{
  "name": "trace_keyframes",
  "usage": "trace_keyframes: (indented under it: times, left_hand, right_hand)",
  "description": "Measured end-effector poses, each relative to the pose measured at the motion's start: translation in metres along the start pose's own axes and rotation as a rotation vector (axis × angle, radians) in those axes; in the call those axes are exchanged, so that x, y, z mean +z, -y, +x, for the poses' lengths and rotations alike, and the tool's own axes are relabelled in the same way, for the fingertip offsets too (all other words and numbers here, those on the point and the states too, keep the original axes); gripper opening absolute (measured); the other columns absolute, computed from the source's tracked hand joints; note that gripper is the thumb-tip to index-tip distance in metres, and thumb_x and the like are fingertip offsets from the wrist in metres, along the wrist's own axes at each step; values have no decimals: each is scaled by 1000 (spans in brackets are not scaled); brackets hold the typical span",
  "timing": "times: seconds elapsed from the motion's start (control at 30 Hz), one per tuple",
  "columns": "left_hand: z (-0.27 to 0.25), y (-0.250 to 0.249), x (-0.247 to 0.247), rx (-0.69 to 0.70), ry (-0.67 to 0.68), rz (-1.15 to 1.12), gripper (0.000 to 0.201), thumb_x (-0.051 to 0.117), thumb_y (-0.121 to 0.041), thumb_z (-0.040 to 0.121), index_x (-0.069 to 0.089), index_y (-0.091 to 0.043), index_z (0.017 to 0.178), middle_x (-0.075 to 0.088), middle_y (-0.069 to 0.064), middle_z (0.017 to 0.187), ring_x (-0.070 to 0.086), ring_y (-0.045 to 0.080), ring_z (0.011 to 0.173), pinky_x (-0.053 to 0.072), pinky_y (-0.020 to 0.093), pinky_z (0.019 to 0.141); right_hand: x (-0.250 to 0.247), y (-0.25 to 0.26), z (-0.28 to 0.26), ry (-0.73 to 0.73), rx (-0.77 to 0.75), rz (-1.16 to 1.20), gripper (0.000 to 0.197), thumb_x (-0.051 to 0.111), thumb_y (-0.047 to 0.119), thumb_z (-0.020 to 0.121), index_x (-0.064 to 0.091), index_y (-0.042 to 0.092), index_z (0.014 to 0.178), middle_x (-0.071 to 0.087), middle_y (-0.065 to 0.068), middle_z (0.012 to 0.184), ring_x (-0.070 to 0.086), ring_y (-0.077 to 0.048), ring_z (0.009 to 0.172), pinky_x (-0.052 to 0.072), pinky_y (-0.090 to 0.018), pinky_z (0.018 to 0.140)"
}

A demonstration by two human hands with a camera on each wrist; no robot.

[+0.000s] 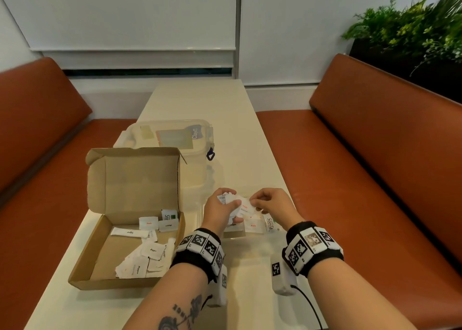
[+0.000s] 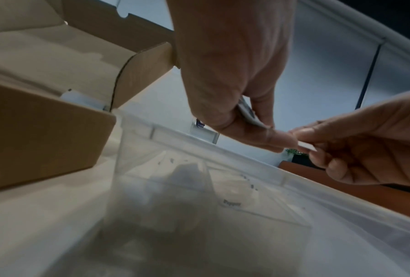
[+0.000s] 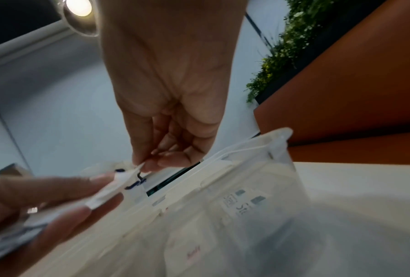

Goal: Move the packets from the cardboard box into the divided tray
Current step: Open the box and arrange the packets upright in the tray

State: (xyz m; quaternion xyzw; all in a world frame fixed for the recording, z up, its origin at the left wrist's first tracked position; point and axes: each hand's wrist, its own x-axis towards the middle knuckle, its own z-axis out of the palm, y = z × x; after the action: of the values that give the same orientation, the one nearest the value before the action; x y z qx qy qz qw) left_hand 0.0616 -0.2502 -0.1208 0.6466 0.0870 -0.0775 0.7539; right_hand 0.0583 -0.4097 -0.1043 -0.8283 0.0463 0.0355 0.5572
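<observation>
Left hand (image 1: 221,206): my fingers are curled round a bunch of packets (image 1: 233,199), held just above the divided tray (image 1: 260,229).
Right hand (image 1: 268,202): fingertips pinch the edge of one packet from that bunch, peeling it off over the tray.
Cardboard box (image 1: 100,269): open, on the counter (image 1: 250,142) left of the tray; many packets still loose inside (image 1: 147,252).
Tray contents: Salt, Pepper and Stevia packets lie in separate compartments.
Risk: a loosened left grip while I peel could drop the whole bunch into one compartment, mixing kinds. A second packet may cling to the one pinched.
Risk: reading a label wrongly puts the packet in the wrong compartment.
Head view only: the box's stock and a lidded clear container (image 1: 172,134) beyond the tray.
Wrist views only: the tray's dividers from the side and the pinch close up; labels blurred.
</observation>
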Motion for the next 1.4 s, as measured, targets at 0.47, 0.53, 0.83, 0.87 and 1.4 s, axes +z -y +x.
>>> trace_keyframes:
  times: [0.47,0.53,0.83,0.87,1.4]
  left_hand:
    - [8,9,-9,36,-158,-43,24,62,9,82,61,-14,87,57,13,101,59,31,88,58,37,50]
    - [8,9,-9,36,-150,-45,24,62,10,82,61,-13,87,57,11,101,58,30,88,57,39,52]
    - [7,9,-14,30,-130,-66,23,64,9,82,62,-13,88,56,13,102,58,32,91,59,39,53]
    - [7,10,-14,26,-123,-75,23,64,9,82,62,-12,88,56,13,103,58,32,93,59,38,52]
    - [-4,4,-17,-43,28,-27,21,71,5,78,64,-12,87,57,10,97,62,31,92,58,33,51]
  right_hand:
    - [11,-11,3,130,-27,-747,14,60,11,84,74,14,87,72,-2,91,65,-18,85,43,-21,69]
    - [17,-15,4,124,-54,-809,19,55,8,85,73,14,87,71,-5,94,64,-20,87,44,-22,70]
    - [27,-28,2,113,-134,-886,15,63,11,77,50,18,76,48,2,83,46,-18,73,32,-24,58]
    - [28,-29,2,115,-125,-890,18,63,11,77,47,18,75,47,3,81,45,-17,70,29,-23,55]
    - [31,-1,0,-82,-110,-222,17,54,27,94,67,16,99,64,5,83,52,-2,69,36,-11,59]
